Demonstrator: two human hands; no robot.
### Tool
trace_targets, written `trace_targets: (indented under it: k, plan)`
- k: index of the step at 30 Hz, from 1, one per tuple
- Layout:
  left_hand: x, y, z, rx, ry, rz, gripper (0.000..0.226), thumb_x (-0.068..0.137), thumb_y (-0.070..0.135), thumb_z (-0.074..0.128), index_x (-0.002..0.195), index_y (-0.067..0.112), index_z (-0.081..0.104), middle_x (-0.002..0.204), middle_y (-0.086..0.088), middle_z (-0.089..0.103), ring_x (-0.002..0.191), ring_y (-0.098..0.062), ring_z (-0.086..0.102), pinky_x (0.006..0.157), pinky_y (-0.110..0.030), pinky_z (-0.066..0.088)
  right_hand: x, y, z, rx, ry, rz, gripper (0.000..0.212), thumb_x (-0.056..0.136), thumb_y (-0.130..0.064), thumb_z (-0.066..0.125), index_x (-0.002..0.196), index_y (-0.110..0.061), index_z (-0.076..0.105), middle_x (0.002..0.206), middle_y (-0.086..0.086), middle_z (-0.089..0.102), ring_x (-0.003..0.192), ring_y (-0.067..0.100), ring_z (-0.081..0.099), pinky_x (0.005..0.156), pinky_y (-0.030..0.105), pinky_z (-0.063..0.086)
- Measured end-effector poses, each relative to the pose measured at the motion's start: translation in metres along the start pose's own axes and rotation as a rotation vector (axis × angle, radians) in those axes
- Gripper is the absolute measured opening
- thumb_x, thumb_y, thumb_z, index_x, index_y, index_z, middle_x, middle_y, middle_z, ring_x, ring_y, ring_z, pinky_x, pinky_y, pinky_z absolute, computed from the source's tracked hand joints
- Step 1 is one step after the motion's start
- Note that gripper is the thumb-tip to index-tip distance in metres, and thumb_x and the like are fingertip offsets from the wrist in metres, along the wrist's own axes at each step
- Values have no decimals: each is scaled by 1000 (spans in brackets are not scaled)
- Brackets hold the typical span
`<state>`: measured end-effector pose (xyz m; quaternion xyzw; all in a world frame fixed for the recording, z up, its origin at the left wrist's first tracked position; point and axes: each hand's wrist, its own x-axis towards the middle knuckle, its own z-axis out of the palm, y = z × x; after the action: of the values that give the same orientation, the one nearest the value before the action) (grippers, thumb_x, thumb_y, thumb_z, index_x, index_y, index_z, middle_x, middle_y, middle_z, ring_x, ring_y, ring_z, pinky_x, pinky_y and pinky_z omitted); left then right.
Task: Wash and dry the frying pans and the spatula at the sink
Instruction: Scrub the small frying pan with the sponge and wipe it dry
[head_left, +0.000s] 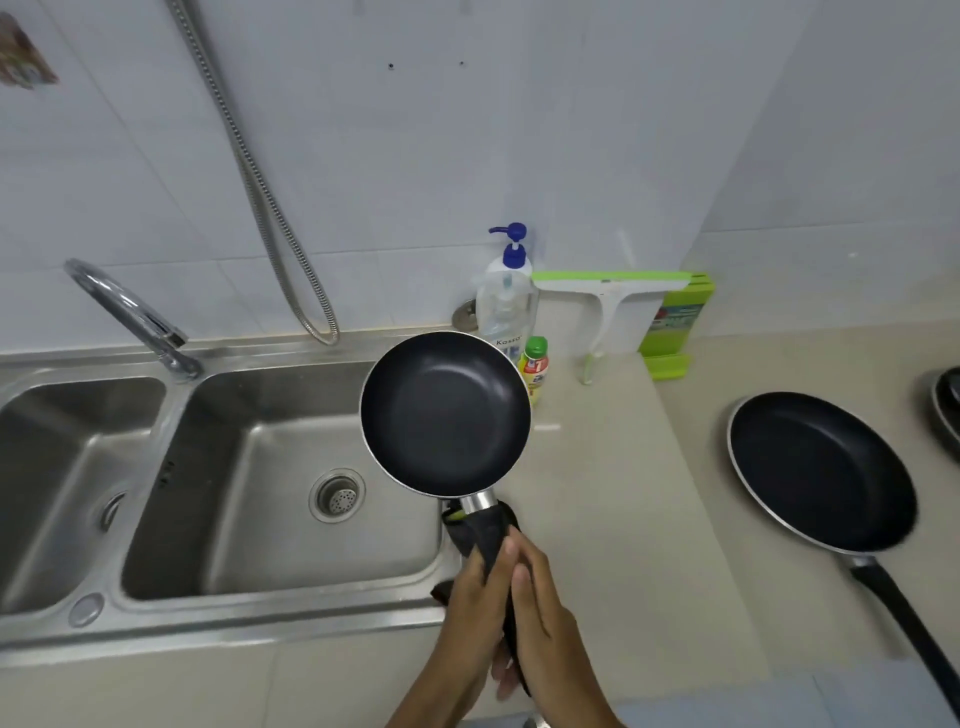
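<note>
A small black frying pan is held level above the right edge of the steel sink. Its black handle runs down between my two hands. My left hand grips the handle through a dark cloth that wraps it just below the metal collar. My right hand lies against the handle from the right side, fingers fairly straight. A larger black frying pan lies on the counter to the right, handle pointing to the lower right. No spatula is in view.
A chrome tap stands between the two basins, and a metal hose hangs on the tiled wall. Behind the pan stand a pump soap bottle, a small green-capped bottle, a green squeegee and a green box. Another dark pan edge shows far right.
</note>
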<state>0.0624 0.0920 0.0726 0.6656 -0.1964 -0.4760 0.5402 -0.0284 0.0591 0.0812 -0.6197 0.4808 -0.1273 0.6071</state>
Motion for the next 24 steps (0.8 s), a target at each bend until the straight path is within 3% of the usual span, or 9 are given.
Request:
trace_targets:
  k: [3,7,11,15,17,20,24]
  plan:
    - [-11,-11,33,-2,-27,5,19,106,28,47,108,31,65,88,21,75,88,10,68,77,-12,50,-13,25,-21,69,71,-12,34,101,-57,34,129,-73,42,98,-20,76,66,6,72,59,22,56]
    - [-11,-24,66,-11,-180,-20,28,100,43,47,101,20,63,85,8,64,82,2,64,76,-15,50,-20,62,-49,100,175,-19,37,97,-51,41,132,-59,51,111,-36,68,96,-2,71,89,37,61]
    - [-3,-35,98,24,-321,-86,38,96,52,47,92,16,56,76,7,56,75,-3,56,71,-17,48,-22,88,-71,115,274,1,36,97,-54,37,131,-62,47,120,-26,69,106,-5,67,94,27,58]
    - [7,-45,117,83,-406,-174,35,105,49,42,90,22,59,75,16,65,78,1,62,77,-18,50,-20,106,-82,79,341,8,36,99,-57,32,134,-63,40,132,-40,52,115,-25,50,107,20,45]
    - [11,-51,121,109,-415,-203,35,104,51,42,89,26,60,73,19,67,79,0,63,79,-20,50,-18,111,-83,73,366,18,40,98,-58,31,137,-60,40,133,-42,49,122,-18,50,109,20,42]
    - [20,-59,123,146,-405,-230,36,104,50,43,92,23,65,77,16,72,83,0,67,81,-20,51,-14,118,-82,96,369,47,49,95,-61,29,143,-53,37,140,-28,53,130,-1,53,113,27,44]
    - [26,-66,121,153,-399,-270,37,104,50,44,97,20,66,82,12,73,85,-3,69,81,-22,52,-8,129,-78,110,373,51,59,96,-62,29,149,-42,43,143,-16,58,130,4,55,113,35,45]
